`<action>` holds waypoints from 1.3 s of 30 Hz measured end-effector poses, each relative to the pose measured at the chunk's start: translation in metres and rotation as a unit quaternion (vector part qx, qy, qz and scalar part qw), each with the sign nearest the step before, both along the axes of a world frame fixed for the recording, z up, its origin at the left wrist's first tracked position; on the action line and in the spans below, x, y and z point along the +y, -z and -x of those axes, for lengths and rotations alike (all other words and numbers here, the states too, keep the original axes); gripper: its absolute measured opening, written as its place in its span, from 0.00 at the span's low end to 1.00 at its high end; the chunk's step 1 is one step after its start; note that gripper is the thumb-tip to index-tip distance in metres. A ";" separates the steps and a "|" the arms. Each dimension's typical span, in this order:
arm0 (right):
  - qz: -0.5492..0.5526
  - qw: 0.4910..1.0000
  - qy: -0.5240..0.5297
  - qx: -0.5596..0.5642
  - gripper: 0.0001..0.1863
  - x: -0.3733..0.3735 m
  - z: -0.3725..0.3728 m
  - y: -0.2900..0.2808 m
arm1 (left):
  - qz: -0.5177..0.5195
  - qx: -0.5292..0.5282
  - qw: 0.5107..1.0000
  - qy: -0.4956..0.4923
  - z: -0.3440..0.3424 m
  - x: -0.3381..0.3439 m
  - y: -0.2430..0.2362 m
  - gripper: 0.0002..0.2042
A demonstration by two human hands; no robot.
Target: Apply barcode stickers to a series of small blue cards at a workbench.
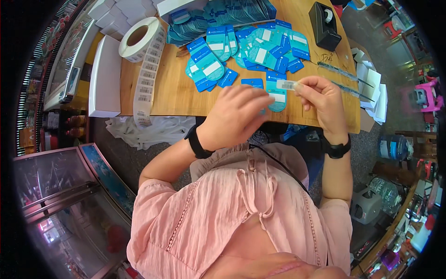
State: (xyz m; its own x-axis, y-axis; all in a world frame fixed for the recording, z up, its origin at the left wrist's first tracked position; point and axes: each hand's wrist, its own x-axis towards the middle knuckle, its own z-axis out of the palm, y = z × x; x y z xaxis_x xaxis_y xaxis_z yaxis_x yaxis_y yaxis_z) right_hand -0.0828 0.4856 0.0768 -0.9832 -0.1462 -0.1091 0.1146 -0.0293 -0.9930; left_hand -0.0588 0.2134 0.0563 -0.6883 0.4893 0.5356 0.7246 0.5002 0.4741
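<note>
My right hand (320,100) pinches a small white barcode label (287,85) between thumb and index finger, over a teal-and-blue card (278,106) at the table's near edge. My left hand (237,111) is loosely bent over another card (252,83), which it mostly hides; whether it touches that card I cannot tell. A heap of similar cards (258,55) lies beyond both hands. A long strip of barcode labels (145,86) runs from a roll (135,39) at the left down over the near edge.
The wooden table (186,102) holds a box of packed cards (220,23), a tall white box (104,74), a black tape dispenser (325,28) and two long thin metal pieces (353,79). White cartons (371,93) stand at the right; a glass-topped cabinet (55,176) is at the lower left.
</note>
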 end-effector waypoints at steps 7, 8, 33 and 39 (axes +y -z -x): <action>-0.043 0.990 -0.009 -0.136 0.08 0.002 -0.010 -0.009 | 0.126 0.059 0.990 0.027 -0.008 0.000 0.013 0.25; -0.045 0.989 -0.006 -0.138 0.08 -0.002 -0.010 -0.009 | 0.126 0.056 0.990 0.024 -0.008 0.002 0.014 0.26; -0.108 0.977 -0.006 -0.183 0.10 -0.016 -0.001 -0.008 | 0.102 0.040 0.994 0.021 -0.003 0.001 0.018 0.26; -0.119 0.975 -0.006 -0.186 0.11 -0.018 -0.001 -0.009 | 0.100 0.046 0.994 0.018 -0.003 0.002 0.019 0.26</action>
